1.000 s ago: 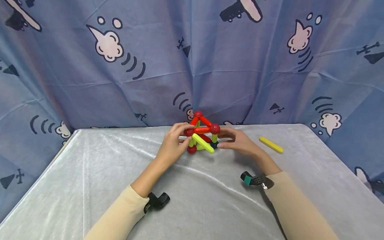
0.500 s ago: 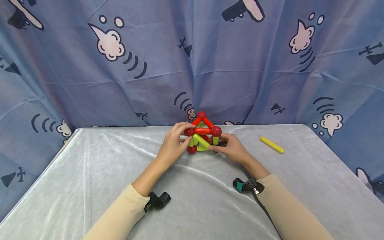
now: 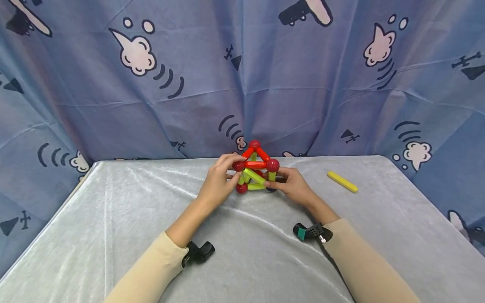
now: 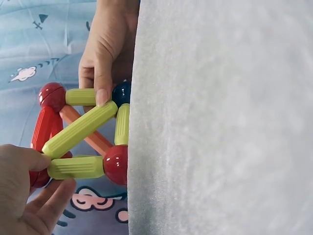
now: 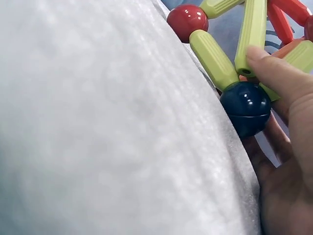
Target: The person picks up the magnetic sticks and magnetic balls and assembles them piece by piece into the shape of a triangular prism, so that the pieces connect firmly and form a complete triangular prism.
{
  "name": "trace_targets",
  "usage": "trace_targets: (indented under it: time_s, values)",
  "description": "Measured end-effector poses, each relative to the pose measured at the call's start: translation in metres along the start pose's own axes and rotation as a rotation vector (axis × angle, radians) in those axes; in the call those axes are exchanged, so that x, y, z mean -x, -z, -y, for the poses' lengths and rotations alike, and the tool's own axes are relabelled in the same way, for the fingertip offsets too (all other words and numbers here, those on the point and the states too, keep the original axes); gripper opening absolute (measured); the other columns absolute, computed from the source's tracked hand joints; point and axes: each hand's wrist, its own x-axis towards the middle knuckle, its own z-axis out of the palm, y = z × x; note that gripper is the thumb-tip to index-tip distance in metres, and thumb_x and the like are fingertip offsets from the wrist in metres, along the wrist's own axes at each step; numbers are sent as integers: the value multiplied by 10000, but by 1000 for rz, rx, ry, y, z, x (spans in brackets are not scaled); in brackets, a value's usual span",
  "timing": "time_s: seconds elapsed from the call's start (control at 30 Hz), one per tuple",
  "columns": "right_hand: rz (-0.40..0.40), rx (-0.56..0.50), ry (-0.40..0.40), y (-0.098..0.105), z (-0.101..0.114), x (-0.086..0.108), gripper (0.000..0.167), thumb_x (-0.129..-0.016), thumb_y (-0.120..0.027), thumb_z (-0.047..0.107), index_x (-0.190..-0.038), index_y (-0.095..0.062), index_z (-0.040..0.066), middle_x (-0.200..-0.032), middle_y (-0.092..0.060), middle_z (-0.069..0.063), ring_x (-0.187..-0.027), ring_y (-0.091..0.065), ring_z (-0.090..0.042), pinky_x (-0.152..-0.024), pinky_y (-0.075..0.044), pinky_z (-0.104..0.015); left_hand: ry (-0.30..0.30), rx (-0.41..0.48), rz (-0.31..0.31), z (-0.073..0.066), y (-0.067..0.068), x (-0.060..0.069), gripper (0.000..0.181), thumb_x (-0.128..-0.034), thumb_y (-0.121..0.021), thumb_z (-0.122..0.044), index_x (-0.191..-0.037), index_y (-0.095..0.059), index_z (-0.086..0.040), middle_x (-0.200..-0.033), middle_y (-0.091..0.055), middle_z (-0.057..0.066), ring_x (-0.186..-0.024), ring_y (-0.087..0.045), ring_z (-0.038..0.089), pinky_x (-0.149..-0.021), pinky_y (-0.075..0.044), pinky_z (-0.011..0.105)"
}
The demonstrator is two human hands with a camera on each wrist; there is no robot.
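Observation:
A frame of magnetic sticks and balls (image 3: 256, 165) stands on the table, with red sticks on top and yellow-green ones below. My left hand (image 3: 217, 179) grips it at the upper left red ball (image 3: 239, 166), thumb in front. From that ball a yellow-green stick (image 4: 80, 128) slants down to the lower right. My right hand (image 3: 294, 185) has its thumb on this stick's lower end, just above the dark blue ball (image 5: 245, 108). Its other fingers reach behind the frame and are partly hidden. A small gap seems to show between stick end and blue ball in the right wrist view.
A loose yellow stick (image 3: 342, 182) lies on the table to the right of my right hand. The table has a pale, shiny cloth (image 3: 242, 256). Close behind the frame hangs a blue patterned curtain (image 3: 204, 84).
My right hand has moved left from beside the blue ball and its thumb has come onto the slanting stick's lower end. The frame has shifted slightly right at the top. My left hand keeps its grip.

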Motion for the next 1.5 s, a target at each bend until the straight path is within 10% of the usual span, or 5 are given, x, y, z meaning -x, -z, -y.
trace_targets:
  time_s: [0.93,1.27,1.5]
  values:
    - [-9,-21,14,2,-2,1,379,-846,-799,56,-1199,-683,-21,-1145,-707,-238,-896,-686,-91,-791,-584,-226,-36,-58,55,-8,-1,1,402,-919,-678,3,-1299,-659,-126,-1363,-587,87,-1160,-667,225,-800,-614,237]
    - [-123,96,-83,17,2,1,372,-882,-765,87,-1212,-666,-53,-983,-731,-236,-762,-684,-90,-684,-568,-209,-75,-40,60,-12,-4,2,385,-931,-678,-28,-1309,-658,-101,-1353,-606,90,-1088,-699,209,-822,-611,235]
    - [120,-45,-111,15,19,-2,596,-1068,-483,167,-1600,-240,52,-1496,-505,-258,-1393,-504,-388,-1152,-429,-505,-146,-43,180,-24,-4,4,419,-940,-679,-63,-1354,-630,-101,-1485,-568,104,-1082,-737,216,-854,-616,299]
